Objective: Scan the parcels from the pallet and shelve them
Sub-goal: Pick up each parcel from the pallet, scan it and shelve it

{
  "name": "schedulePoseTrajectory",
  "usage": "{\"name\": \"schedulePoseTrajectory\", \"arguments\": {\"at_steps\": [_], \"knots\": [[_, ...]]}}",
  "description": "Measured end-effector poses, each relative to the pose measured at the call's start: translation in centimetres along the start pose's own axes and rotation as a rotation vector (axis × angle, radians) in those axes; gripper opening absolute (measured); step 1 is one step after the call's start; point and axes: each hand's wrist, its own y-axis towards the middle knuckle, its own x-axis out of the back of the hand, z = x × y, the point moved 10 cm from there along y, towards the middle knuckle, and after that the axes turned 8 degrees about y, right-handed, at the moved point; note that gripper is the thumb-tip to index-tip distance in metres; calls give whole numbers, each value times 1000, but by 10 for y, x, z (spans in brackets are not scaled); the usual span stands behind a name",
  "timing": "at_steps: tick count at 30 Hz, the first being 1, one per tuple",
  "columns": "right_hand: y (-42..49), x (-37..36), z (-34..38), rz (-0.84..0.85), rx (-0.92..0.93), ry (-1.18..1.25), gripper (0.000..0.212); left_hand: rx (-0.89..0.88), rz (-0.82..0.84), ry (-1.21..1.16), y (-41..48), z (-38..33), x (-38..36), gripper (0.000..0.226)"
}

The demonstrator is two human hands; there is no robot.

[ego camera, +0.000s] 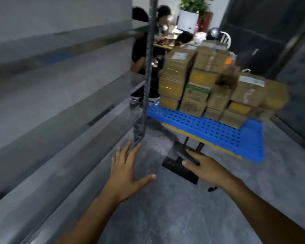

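Observation:
Several brown cardboard parcels [209, 81] are stacked on a blue perforated plastic pallet [218, 132] ahead and to the right. My left hand [127, 171] is held out over the floor with fingers spread and holds nothing. My right hand [204, 168] grips a black handheld scanner [179, 169], which points down and left; a black strap [212, 188] hangs below my wrist. Both hands are well short of the pallet. The view is motion-blurred.
Grey metal shelves [63, 110] run along the left, ending at a dark upright post [148, 71] beside the pallet. Behind the parcels, people [164, 23] sit around a table. A dark wall [271, 32] stands on the right. Grey concrete floor [165, 217] lies below my arms.

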Motion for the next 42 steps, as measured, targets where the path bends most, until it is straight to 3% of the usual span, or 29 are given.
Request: {"name": "schedulePoseTrajectory", "arguments": {"at_steps": [4,9,12,16,19,25,30,35,42], "knots": [[-27,90,-117,-155,-157,75,68,-115,176,-23,61,-95,-100,109],[-41,188,-222,-230,-231,77,58,-249,275,-6,126,-210,-201,110],[-42,236,-268,-257,-288,13,65,-323,326,5,158,-265,-241,115],[-28,291,-314,-372,-304,91,71,-378,324,-92,209,-313,-268,97],[1,334,-327,-454,-286,149,85,-385,237,-142,269,-338,-266,92],[105,424,-323,-512,-209,173,73,-341,10,-294,421,-371,-244,101],[195,481,-329,-581,-207,230,73,-246,67,-416,522,-373,-267,124],[254,484,-344,-511,-226,248,75,-262,213,-566,553,-378,-312,119],[248,469,-339,-412,-101,266,63,-204,46,-691,532,-373,-318,89]]}}
